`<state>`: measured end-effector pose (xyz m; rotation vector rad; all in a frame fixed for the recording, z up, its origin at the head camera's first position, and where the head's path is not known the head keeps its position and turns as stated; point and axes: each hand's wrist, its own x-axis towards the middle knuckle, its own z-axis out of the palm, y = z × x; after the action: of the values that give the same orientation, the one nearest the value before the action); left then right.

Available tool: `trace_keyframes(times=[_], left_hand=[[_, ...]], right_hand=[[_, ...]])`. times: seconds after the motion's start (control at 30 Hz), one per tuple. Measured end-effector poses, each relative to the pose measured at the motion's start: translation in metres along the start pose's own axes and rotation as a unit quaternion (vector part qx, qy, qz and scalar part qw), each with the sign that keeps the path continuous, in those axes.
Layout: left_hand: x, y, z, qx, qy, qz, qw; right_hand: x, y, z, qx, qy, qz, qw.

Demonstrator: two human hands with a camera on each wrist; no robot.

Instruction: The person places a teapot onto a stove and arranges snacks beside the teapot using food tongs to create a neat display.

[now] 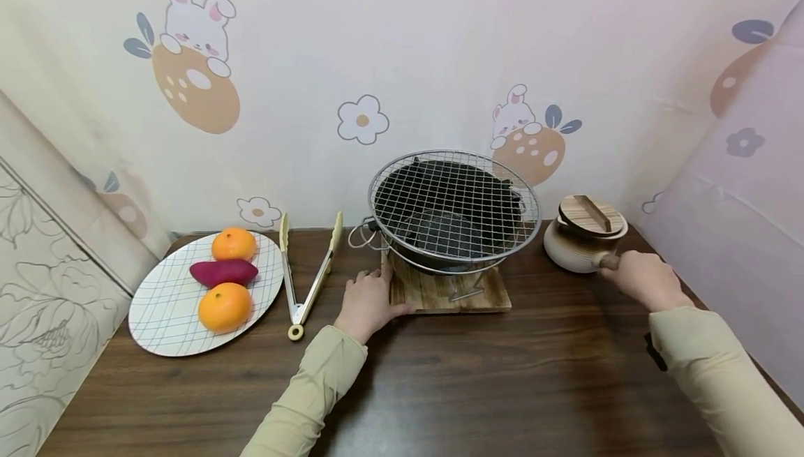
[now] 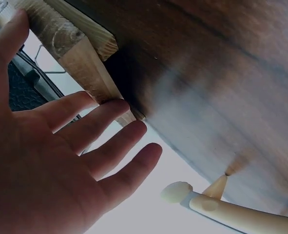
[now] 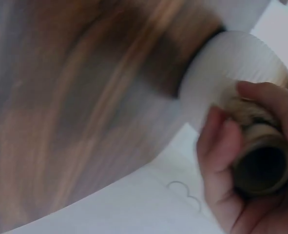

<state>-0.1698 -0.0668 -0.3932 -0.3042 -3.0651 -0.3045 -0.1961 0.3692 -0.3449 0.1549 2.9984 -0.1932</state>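
Note:
My left hand [image 1: 369,303] touches the left side of a wooden board [image 1: 427,293], fingers spread; in the left wrist view its fingertips lie along the edge of the board [image 2: 87,70]. A round black grill [image 1: 440,213] topped with a wire mesh stands on that board. At the right, my right hand [image 1: 647,279] grips the handle [image 1: 608,261] of a small cream pot [image 1: 568,251] with a wooden lid [image 1: 587,215]. The right wrist view shows fingers curled round the hollow-ended handle [image 3: 263,163], with the pot [image 3: 221,63] beyond it.
Left of the board, tongs [image 1: 298,303] lie spread apart. Farther left, an oval plate [image 1: 163,310] holds two orange fruits [image 1: 225,308] and a purple sweet potato [image 1: 223,273]. A patterned wall [image 1: 301,59] rises behind the table, and another stands at the right.

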Motion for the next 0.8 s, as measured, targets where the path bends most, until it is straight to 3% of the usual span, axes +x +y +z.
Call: trace_keyframes(times=[0.13,0.4,0.8], left_hand=[[-0.001,0.0,0.0,0.013,0.011,0.001,0.9999],[0.001,0.003,0.0,0.02,-0.003,0.001,0.9998],[-0.001,0.006,-0.004,0.032,0.004,0.0,0.9995]], right_hand=[[0.004,0.006,0.005,-0.007,0.027,-0.024,0.9993],[0.007,0.019,0.009,0.002,0.086,-0.031,0.9958],[0.002,0.017,-0.037,0.001,0.127,-0.038,0.9911]])
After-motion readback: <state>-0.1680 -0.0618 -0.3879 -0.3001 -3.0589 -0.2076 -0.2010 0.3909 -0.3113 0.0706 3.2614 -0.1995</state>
